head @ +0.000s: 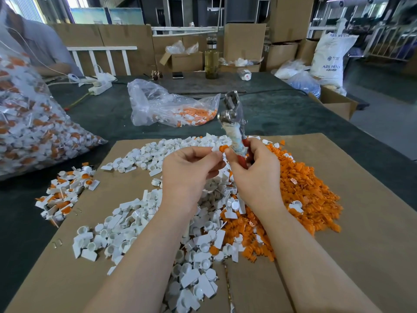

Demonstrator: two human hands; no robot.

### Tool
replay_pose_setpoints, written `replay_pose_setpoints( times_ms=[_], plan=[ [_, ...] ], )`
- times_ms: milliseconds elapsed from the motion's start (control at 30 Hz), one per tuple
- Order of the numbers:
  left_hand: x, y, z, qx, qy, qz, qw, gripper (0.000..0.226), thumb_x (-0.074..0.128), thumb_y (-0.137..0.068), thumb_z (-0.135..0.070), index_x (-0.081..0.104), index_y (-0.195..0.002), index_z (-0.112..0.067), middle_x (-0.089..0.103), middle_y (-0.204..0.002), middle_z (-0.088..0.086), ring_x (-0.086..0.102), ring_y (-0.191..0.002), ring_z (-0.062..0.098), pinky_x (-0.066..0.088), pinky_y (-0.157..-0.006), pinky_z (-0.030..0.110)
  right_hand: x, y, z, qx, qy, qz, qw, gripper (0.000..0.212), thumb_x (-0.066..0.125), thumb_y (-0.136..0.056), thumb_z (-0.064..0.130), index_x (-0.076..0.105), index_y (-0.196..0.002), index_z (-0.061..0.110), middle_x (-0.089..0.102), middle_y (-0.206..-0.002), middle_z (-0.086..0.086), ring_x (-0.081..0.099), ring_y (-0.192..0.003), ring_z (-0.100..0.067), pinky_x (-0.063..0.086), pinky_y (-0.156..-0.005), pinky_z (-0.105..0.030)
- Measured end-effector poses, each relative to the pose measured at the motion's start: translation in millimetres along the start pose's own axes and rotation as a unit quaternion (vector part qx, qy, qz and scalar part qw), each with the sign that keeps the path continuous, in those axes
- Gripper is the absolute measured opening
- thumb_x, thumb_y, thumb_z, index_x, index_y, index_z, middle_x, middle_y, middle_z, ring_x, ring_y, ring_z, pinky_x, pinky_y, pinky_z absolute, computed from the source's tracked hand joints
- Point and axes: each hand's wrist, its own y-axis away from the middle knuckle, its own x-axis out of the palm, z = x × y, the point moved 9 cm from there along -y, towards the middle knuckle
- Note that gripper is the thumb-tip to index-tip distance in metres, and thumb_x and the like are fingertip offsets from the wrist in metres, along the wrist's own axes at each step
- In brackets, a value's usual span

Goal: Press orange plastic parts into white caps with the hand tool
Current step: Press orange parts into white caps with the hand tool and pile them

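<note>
Two hands meet right over the middle of the cardboard sheet (338, 245), so that's my landmark for everything.

Far left of the sheet, on the dark bench (282, 109), there's a big clear bag (33, 132) stuffed with finished white-and-orange pieces. Just off the sheet's left edge lies a small loose heap of assembled pieces (65, 193). On the sheet's left and centre: the pile of white caps (140, 222).

Above that pile, the left hand (189, 172) pinches a white cap (216, 149) at its fingertips, with an orange part (223, 148) sitting right at it. The right hand (255, 170) touches in from the other side, fingers curled round the hand tool (234, 123), thumb tip up against the orange part.

The bit that matters: the tool's long axis runs up and away from the hands, tilted slightly left, so its metal head stands well above the cap. The cap is beside the wrapped handle, not in the tool's mouth. I'd guess the cap has to travel up to the head, and nothing blocks that path.

Beyond the sheet's far edge, a half-empty plastic bag (171, 109) of orange parts. On the sheet's right side, the orange parts pile (304, 199).
</note>
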Motion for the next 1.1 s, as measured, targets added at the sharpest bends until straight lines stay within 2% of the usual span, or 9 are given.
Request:
replay_pose_setpoints(
  times_ms=[300, 567, 633, 733, 800, 900, 967, 1000, 1100],
  plan=[
    [0, 1, -8, 0.054, -0.060, -0.001, 0.997, 0.007, 0.078, -0.080, -0.005, 0.075, -0.081, -0.011, 0.075, -0.071, 0.005, 0.075, -0.072, 0.020, 0.058, -0.064, 0.022, 1, 1, 0, 0.004, -0.014, 0.002, 1.000, 0.012, 0.071, -0.089, 0.025, 0.060, -0.093, 0.025, 0.063, -0.077, 0.014, 0.062, -0.069, -0.015, 0.054, -0.063, -0.045],
    [-3, 2, -12, 0.086, -0.131, -0.028, 0.987, 0.009, 0.080, -0.080, -0.015, 0.074, -0.078, -0.021, 0.074, -0.070, -0.002, 0.072, -0.070, 0.015, 0.061, -0.070, 0.031, 7, -2, -2, 0.012, -0.006, 0.040, 0.999, 0.016, 0.068, -0.090, 0.025, 0.066, -0.104, 0.018, 0.066, -0.086, 0.012, 0.063, -0.079, -0.008, 0.056, -0.071, -0.037],
    [-5, 2, -12, 0.086, -0.137, -0.042, 0.986, 0.008, 0.081, -0.078, -0.021, 0.074, -0.076, -0.022, 0.074, -0.070, -0.003, 0.071, -0.070, 0.016, 0.061, -0.070, 0.031, 9, -2, -1, 0.008, 0.004, 0.058, 0.998, 0.016, 0.067, -0.090, 0.023, 0.066, -0.105, 0.017, 0.065, -0.085, 0.013, 0.060, -0.076, -0.006, 0.052, -0.068, -0.031],
    [-9, 1, -12, 0.089, -0.152, -0.056, 0.983, 0.010, 0.081, -0.080, -0.023, 0.073, -0.074, -0.023, 0.073, -0.069, -0.007, 0.070, -0.068, 0.012, 0.060, -0.069, 0.030, 15, -2, -1, 0.007, 0.020, 0.095, 0.995, 0.015, 0.065, -0.090, 0.020, 0.067, -0.105, 0.017, 0.059, -0.076, 0.017, 0.051, -0.063, 0.001, 0.038, -0.060, -0.019],
    [-12, 0, -12, 0.092, -0.162, -0.064, 0.981, 0.010, 0.080, -0.081, -0.023, 0.072, -0.074, -0.023, 0.073, -0.068, -0.009, 0.070, -0.066, 0.010, 0.060, -0.068, 0.028, 18, -2, -2, 0.019, 0.008, 0.124, 0.992, 0.013, 0.064, -0.090, 0.017, 0.067, -0.102, 0.019, 0.057, -0.069, 0.018, 0.051, -0.060, 0.002, 0.036, -0.056, -0.014],
    [-14, -2, -13, 0.093, -0.149, -0.064, 0.982, 0.010, 0.078, -0.084, -0.019, 0.070, -0.077, -0.020, 0.073, -0.068, -0.008, 0.071, -0.066, 0.008, 0.058, -0.068, 0.026, 17, -2, -4, 0.058, -0.070, 0.171, 0.981, 0.011, 0.065, -0.089, 0.014, 0.066, -0.092, 0.025, 0.060, -0.068, 0.014, 0.053, -0.063, -0.002, 0.044, -0.060, -0.017],
    [-15, -4, -12, 0.085, -0.124, -0.062, 0.987, 0.008, 0.077, -0.085, -0.016, 0.070, -0.080, -0.017, 0.073, -0.068, -0.006, 0.072, -0.066, 0.008, 0.058, -0.065, 0.021, 13, -1, -10, 0.090, -0.090, 0.202, 0.971, 0.011, 0.066, -0.088, 0.015, 0.067, -0.091, 0.026, 0.063, -0.078, -0.002, 0.056, -0.067, -0.015, 0.048, -0.068, -0.025],
    [-15, -5, -12, 0.078, -0.105, -0.062, 0.989, 0.007, 0.076, -0.085, -0.014, 0.070, -0.081, -0.015, 0.073, -0.067, -0.006, 0.072, -0.065, 0.008, 0.057, -0.063, 0.018, 11, -1, -13, 0.104, -0.093, 0.217, 0.966, 0.010, 0.067, -0.088, 0.015, 0.068, -0.092, 0.024, 0.060, -0.081, -0.009, 0.054, -0.065, -0.015, 0.047, -0.066, -0.025],
    [-18, -7, -12, 0.071, -0.063, -0.062, 0.994, 0.007, 0.074, -0.086, -0.010, 0.069, -0.082, -0.014, 0.071, -0.065, -0.006, 0.072, -0.064, 0.008, 0.055, -0.063, 0.015, 9, 2, -20, 0.124, -0.097, 0.273, 0.949, 0.010, 0.066, -0.088, 0.013, 0.068, -0.094, 0.022, 0.057, -0.079, -0.001, 0.050, -0.057, 0.001, 0.039, -0.060, -0.017]
  ],
)
